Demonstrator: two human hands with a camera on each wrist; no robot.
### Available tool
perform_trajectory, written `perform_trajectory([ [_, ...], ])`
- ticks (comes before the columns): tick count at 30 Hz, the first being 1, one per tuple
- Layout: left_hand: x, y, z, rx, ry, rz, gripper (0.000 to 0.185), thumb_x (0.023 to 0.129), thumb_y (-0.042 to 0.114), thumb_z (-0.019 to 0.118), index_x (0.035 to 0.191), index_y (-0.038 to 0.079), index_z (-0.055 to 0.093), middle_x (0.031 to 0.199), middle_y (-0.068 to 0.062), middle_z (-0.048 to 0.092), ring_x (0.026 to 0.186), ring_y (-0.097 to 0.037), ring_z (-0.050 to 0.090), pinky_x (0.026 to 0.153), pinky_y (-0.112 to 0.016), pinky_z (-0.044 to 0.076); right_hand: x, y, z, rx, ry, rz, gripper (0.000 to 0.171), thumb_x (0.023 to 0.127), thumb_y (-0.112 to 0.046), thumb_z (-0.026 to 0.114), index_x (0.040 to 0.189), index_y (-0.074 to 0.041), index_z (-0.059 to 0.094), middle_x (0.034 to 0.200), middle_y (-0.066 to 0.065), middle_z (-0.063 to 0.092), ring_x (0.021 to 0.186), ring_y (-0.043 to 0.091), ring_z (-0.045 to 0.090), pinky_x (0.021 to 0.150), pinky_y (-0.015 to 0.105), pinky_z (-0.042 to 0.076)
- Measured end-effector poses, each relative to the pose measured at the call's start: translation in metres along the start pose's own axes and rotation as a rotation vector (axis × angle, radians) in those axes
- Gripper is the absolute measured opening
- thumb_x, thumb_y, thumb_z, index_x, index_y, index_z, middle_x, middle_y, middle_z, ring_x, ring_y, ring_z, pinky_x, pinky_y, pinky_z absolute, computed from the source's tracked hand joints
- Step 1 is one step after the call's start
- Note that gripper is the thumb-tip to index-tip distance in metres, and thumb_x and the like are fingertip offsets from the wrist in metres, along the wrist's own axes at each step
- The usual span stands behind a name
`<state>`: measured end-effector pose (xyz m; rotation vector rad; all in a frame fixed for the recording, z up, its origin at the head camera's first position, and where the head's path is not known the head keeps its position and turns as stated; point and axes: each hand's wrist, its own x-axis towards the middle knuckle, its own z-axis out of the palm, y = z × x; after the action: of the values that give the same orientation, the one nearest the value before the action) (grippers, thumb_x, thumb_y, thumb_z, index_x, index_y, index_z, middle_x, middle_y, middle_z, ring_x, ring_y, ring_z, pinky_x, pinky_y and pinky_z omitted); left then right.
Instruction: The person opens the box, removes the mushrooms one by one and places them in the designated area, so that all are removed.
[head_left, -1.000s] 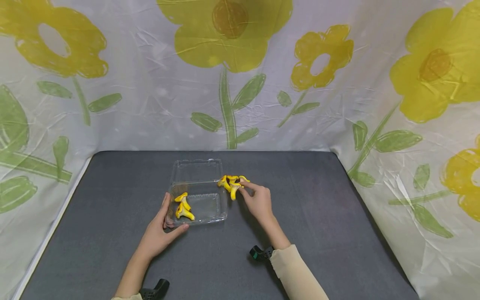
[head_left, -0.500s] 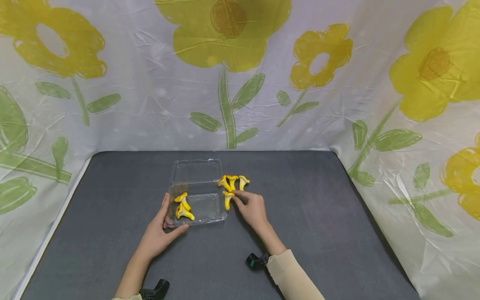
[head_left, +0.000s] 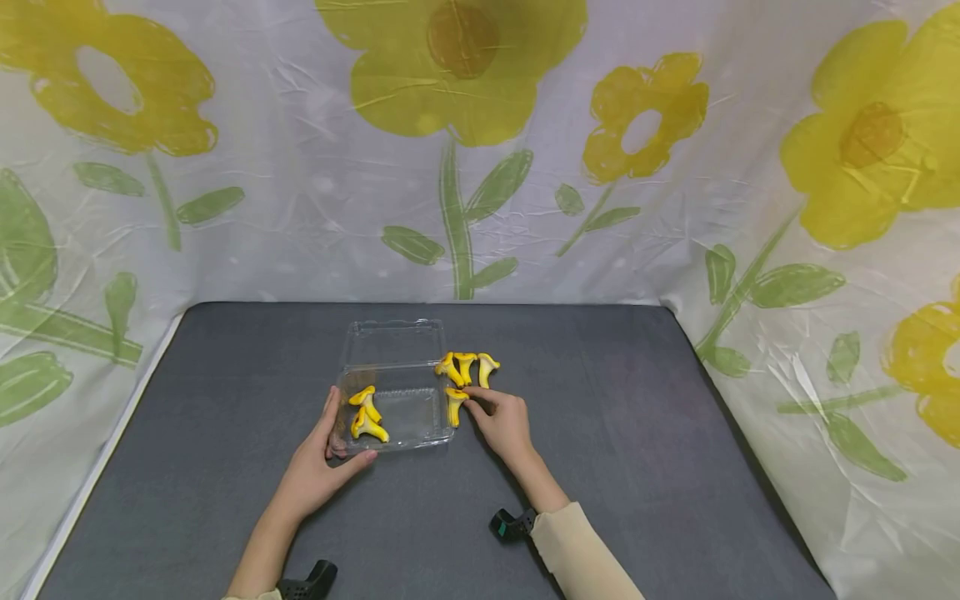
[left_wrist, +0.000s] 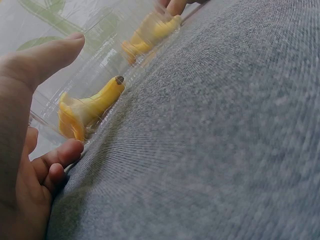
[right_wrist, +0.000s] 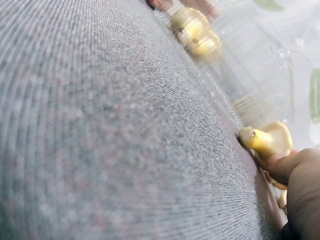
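A clear plastic clamshell box lies with its lid folded back, away from the person. Two yellow chanterelles lie at the left inside it, seen through the wall in the left wrist view. My left hand holds the box at its near left corner, thumb along the front and some fingers tucked low. Between thumb and fingertips my right hand pinches another chanterelle, cap up and stem down, right at the box's right wall. The right wrist view shows this chanterelle close over the cloth.
Three loose chanterelles lie in a row on the grey cloth-covered table, by the box's far right corner. A flower-printed curtain stands behind the table and along both sides.
My right hand has drawn a chanterelle from the loose group, bringing it left and toward the person to the box's right wall. The left hand and box have stayed put.
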<state>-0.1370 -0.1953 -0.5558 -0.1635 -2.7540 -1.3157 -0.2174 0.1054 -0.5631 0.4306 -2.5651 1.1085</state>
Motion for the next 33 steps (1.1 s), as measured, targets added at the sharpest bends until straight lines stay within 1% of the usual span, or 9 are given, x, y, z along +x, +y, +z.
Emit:
perform_trajectory([
  [3, 0.0000, 0.0002, 0.0004, 0.001, 0.000, -0.003, 0.112, 0.081, 0.049, 0.079, 0.161, 0.024, 0.004, 0.166, -0.008, 0.010, 0.073, -0.008, 0.044, 0.067, -0.025, 0.041, -0.0014, 0.0006, -0.0001, 0.017, 0.022, -0.014, 0.019, 0.088, -0.022, 0.077, 0.107, -0.020, 0.079, 0.072, -0.005, 0.074, 0.042, -0.015, 0.008, 0.041, 0.019, 0.024],
  [6, 0.0003, 0.0005, 0.0007, 0.003, -0.003, -0.008, 0.112, 0.082, 0.049, 0.079, 0.161, 0.024, 0.004, 0.166, -0.008, 0.009, 0.073, -0.008, 0.044, 0.068, -0.025, 0.041, -0.0025, 0.0019, -0.0001, 0.027, 0.037, -0.016, 0.019, 0.088, -0.020, 0.077, 0.107, -0.019, 0.079, 0.064, -0.005, 0.070, 0.043, -0.017, 0.006, 0.040, 0.019, 0.023],
  [10, 0.0006, 0.0009, 0.0004, 0.012, -0.004, -0.017, 0.112, 0.082, 0.050, 0.078, 0.161, 0.024, 0.004, 0.166, -0.009, 0.009, 0.074, -0.009, 0.044, 0.067, -0.026, 0.041, -0.0029, 0.0034, 0.0001, 0.034, 0.036, -0.009, 0.020, 0.087, -0.020, 0.078, 0.107, -0.019, 0.079, 0.047, -0.009, 0.054, 0.042, -0.017, 0.005, 0.038, 0.018, 0.021],
  [14, 0.0005, 0.0003, 0.0003, 0.015, 0.000, -0.010, 0.113, 0.081, 0.050, 0.079, 0.161, 0.024, 0.004, 0.166, -0.008, 0.009, 0.073, -0.009, 0.044, 0.067, -0.025, 0.041, -0.0027, 0.0039, -0.0003, 0.046, 0.019, 0.002, 0.020, 0.087, -0.019, 0.078, 0.107, -0.019, 0.079, 0.042, -0.011, 0.043, 0.039, -0.012, 0.010, 0.038, 0.018, 0.020],
  [18, 0.0004, 0.0000, 0.0003, 0.009, 0.003, 0.001, 0.113, 0.080, 0.049, 0.080, 0.161, 0.024, 0.004, 0.166, -0.007, 0.009, 0.072, -0.009, 0.044, 0.067, -0.025, 0.041, -0.0024, 0.0031, -0.0010, 0.057, -0.001, 0.031, 0.020, 0.088, -0.019, 0.078, 0.107, -0.020, 0.079, 0.045, -0.011, 0.048, 0.037, -0.007, 0.014, 0.039, 0.018, 0.019],
  [21, 0.0001, 0.0006, -0.0001, 0.013, -0.003, -0.012, 0.113, 0.081, 0.050, 0.079, 0.161, 0.025, 0.003, 0.167, -0.007, 0.009, 0.073, -0.009, 0.043, 0.068, -0.025, 0.040, -0.0022, 0.0024, -0.0011, 0.056, -0.009, 0.040, 0.020, 0.088, -0.020, 0.078, 0.107, -0.020, 0.079, 0.047, -0.011, 0.051, 0.036, -0.005, 0.015, 0.039, 0.018, 0.020],
  [26, 0.0000, 0.0002, -0.0005, 0.019, -0.003, -0.023, 0.112, 0.081, 0.051, 0.078, 0.161, 0.025, 0.003, 0.167, -0.007, 0.009, 0.073, -0.009, 0.043, 0.067, -0.025, 0.040, -0.0030, 0.0007, -0.0012, 0.048, 0.019, 0.003, 0.021, 0.086, -0.019, 0.079, 0.107, -0.019, 0.079, 0.044, -0.011, 0.045, 0.039, -0.013, 0.010, 0.038, 0.019, 0.020],
  [29, 0.0002, 0.0000, -0.0003, 0.023, 0.000, -0.018, 0.113, 0.081, 0.052, 0.078, 0.161, 0.025, 0.004, 0.166, -0.008, 0.009, 0.073, -0.010, 0.043, 0.067, -0.025, 0.040, -0.0034, -0.0003, -0.0016, 0.043, 0.036, -0.013, 0.022, 0.085, -0.017, 0.080, 0.106, -0.018, 0.079, 0.044, -0.011, 0.045, 0.042, -0.017, 0.007, 0.038, 0.020, 0.021],
  [33, 0.0000, 0.0008, -0.0006, 0.015, -0.003, -0.022, 0.112, 0.081, 0.051, 0.078, 0.161, 0.024, 0.004, 0.166, -0.009, 0.009, 0.074, -0.009, 0.044, 0.068, -0.025, 0.040, -0.0024, -0.0003, -0.0027, 0.053, 0.013, 0.033, 0.023, 0.084, -0.016, 0.080, 0.107, -0.020, 0.079, 0.045, -0.012, 0.046, 0.038, -0.009, 0.013, 0.038, 0.020, 0.021],
])
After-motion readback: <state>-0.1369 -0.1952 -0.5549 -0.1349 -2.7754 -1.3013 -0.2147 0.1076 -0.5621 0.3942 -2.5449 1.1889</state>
